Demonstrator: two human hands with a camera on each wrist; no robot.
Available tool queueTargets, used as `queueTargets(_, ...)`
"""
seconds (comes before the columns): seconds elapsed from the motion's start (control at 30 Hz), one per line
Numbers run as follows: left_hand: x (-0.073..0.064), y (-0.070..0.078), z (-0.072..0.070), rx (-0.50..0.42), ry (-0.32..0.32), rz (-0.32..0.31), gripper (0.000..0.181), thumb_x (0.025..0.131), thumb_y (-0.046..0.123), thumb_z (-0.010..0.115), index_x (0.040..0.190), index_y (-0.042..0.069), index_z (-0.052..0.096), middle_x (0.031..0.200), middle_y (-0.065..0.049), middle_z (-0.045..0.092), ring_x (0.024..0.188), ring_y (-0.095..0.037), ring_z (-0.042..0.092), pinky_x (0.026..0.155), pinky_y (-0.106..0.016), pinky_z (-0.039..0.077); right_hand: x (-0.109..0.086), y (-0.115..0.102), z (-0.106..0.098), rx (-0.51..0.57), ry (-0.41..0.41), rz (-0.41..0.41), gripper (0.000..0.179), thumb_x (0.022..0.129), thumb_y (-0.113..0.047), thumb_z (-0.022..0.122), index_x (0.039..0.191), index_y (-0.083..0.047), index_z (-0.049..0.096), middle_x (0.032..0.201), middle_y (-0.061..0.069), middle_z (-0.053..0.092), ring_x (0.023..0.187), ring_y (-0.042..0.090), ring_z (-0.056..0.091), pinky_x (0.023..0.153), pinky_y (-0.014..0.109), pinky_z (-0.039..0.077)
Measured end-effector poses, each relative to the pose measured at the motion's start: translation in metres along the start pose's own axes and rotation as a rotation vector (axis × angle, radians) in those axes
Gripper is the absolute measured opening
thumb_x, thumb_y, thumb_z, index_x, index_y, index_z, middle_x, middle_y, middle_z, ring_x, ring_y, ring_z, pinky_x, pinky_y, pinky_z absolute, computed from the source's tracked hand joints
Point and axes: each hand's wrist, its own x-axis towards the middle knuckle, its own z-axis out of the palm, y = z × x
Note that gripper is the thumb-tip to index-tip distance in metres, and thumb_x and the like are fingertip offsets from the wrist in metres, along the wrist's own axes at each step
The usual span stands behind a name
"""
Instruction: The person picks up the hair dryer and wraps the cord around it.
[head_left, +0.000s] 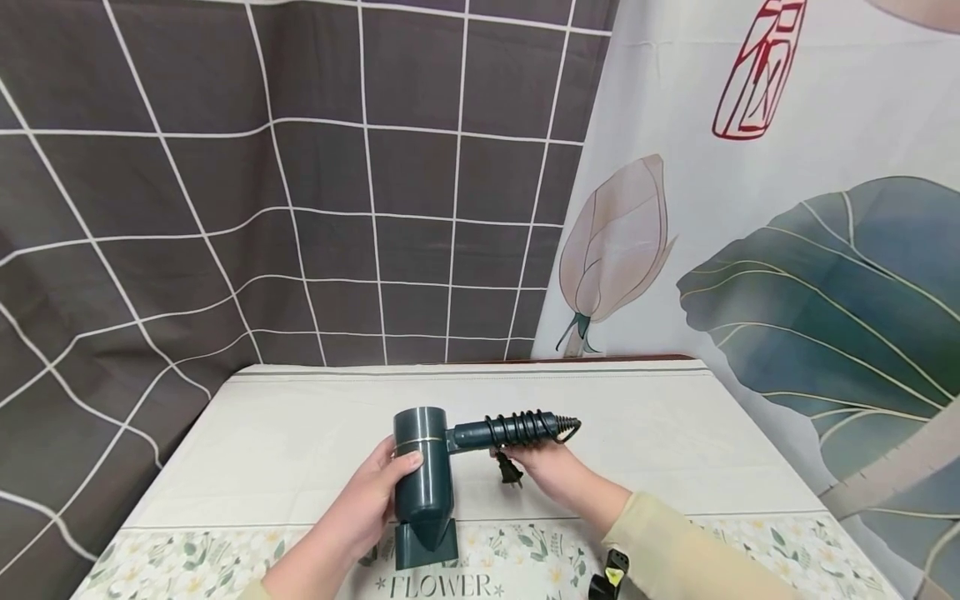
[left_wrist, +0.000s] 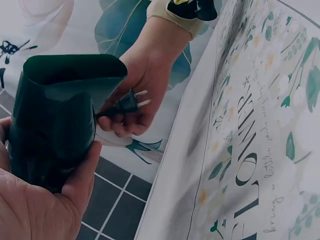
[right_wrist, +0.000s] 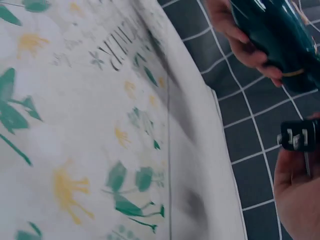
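Note:
A dark green hair dryer (head_left: 422,487) is held over the table, its flat nozzle (head_left: 426,546) pointing toward me and its handle (head_left: 471,436) reaching right. My left hand (head_left: 367,500) grips the barrel from the left, thumb across its front. Around the handle a black power cord (head_left: 521,427) is coiled. Just below the coils, my right hand (head_left: 551,475) pinches the cord close to its two-pin plug (head_left: 511,472). The left wrist view shows the plug (left_wrist: 127,102) beside the curled right fingers (left_wrist: 122,125); in the right wrist view its prongs face the camera.
A white cloth with a floral band and the word FLOWER covers the table (head_left: 300,442). Behind it hang a dark grid-patterned curtain (head_left: 412,183) and a white one (head_left: 675,275) with flower and leaf prints. A black strapped device (head_left: 609,575) sits at the right wrist.

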Motion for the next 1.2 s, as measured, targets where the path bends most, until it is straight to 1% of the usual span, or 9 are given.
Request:
queueTargets(0.07,0.002,0.0,0.001,-0.001,0.018,0.0,0.074,0.098,0.036,0.059,0.155,0.009,0.022,0.124,-0.014,0.063,0.108,-0.026,0.065,0.1,-0.049,0.044,0.002,-0.003,0.005,0.205,0.057,0.102,0.032,0.095,-0.032,0.065,0.113,-0.006,0.068,0.114,0.006,0.069,0.114,0.027,0.062,0.102,0.047,0.044)
queueTargets(0.2,0.006,-0.001,0.003,0.01,0.061,-0.001,0.079,0.096,0.039,0.062,0.155,0.007,0.02,0.128,-0.016,0.06,0.109,-0.026,0.064,0.103,-0.054,0.041,0.003,-0.006,0.012,0.51,0.055,0.123,0.036,0.091,-0.015,0.069,0.118,0.008,0.06,0.112,0.011,0.068,0.109,0.022,0.062,0.1,0.038,0.046)
queueTargets(0.37,0.012,-0.003,0.003,0.04,0.095,-0.003,0.086,0.094,0.041,0.064,0.156,0.005,0.018,0.138,-0.022,0.053,0.115,-0.028,0.059,0.104,-0.061,0.036,0.001,-0.007,0.017,0.689,0.023,0.144,0.045,0.089,-0.002,0.062,0.126,0.02,0.049,0.106,0.004,0.066,0.102,0.014,0.059,0.09,0.025,0.048)
queueTargets(0.43,0.014,-0.003,0.003,0.056,0.101,-0.004,0.088,0.094,0.042,0.065,0.157,0.005,0.017,0.139,-0.023,0.052,0.117,-0.029,0.058,0.103,-0.06,0.037,0.0,-0.008,0.019,0.717,0.034,0.165,0.049,0.089,-0.001,0.061,0.129,0.021,0.046,0.11,0.01,0.065,0.105,0.019,0.058,0.091,0.025,0.048)
queueTargets(0.6,0.022,-0.005,0.005,0.082,0.118,-0.012,0.091,0.092,0.045,0.067,0.156,0.003,0.018,0.138,-0.024,0.052,0.113,-0.029,0.06,0.096,-0.052,0.045,-0.001,-0.01,0.025,0.637,0.094,0.242,0.049,0.089,-0.002,0.062,0.131,0.019,0.049,0.132,0.03,0.055,0.121,0.032,0.057,0.1,0.035,0.048)
queueTargets(0.73,0.032,-0.009,0.006,0.093,0.133,-0.029,0.094,0.091,0.047,0.068,0.155,0.0,0.018,0.134,-0.025,0.053,0.107,-0.027,0.064,0.09,-0.046,0.05,0.001,-0.008,0.03,0.531,0.158,0.298,0.039,0.09,-0.006,0.066,0.124,0.014,0.06,0.123,0.025,0.064,0.101,0.021,0.064,0.085,0.033,0.053)
queueTargets(0.87,0.045,-0.016,0.006,0.106,0.147,-0.056,0.098,0.089,0.049,0.069,0.154,-0.002,0.018,0.128,-0.024,0.057,0.1,-0.026,0.066,0.086,-0.043,0.052,0.006,-0.003,0.032,0.45,0.194,0.319,0.031,0.09,-0.006,0.067,0.117,0.011,0.066,0.108,0.019,0.07,0.079,0.011,0.058,0.067,0.028,0.048)
queueTargets(1.1,0.064,-0.026,0.004,0.124,0.163,-0.081,0.097,0.088,0.05,0.07,0.153,-0.004,0.021,0.12,-0.024,0.062,0.092,-0.025,0.069,0.08,-0.042,0.055,0.017,0.01,0.033,0.267,0.194,0.363,0.024,0.091,-0.01,0.068,0.112,0.002,0.073,0.106,0.01,0.071,0.07,0.011,0.055,0.062,0.027,0.047)
queueTargets(1.2,0.067,-0.029,0.004,0.114,0.156,-0.091,0.097,0.089,0.048,0.07,0.152,-0.005,0.021,0.121,-0.027,0.061,0.092,-0.027,0.069,0.081,-0.044,0.056,0.02,0.014,0.033,0.241,0.177,0.377,0.021,0.091,-0.009,0.069,0.109,0.001,0.074,0.098,0.008,0.071,0.062,0.011,0.053,0.058,0.027,0.047)
